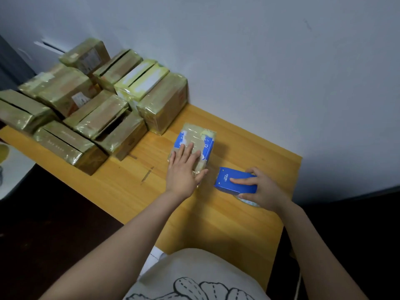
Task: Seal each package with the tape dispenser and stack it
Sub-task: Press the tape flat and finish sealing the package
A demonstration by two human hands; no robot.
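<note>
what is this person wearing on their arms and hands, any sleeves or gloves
Nothing shows on them: the left hand and right hand are bare, without gloves, watch or visible rings, and no sleeve reaches either forearm. The shirt is pale grey with a dark line-drawn print.

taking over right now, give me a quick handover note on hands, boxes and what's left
Left hand: flat, fingers straight, pressing on the small blue-and-white box wrapped in clear tape, on the yellow wooden table.
Right hand: grips the blue plastic tape dispenser, just right of that box.
Done: pile of taped brown cardboard boxes at the table's far left; this box already carries tape.
Left: whether the strip is cut I cannot tell; finish it, then stack this box on the pile.
</note>
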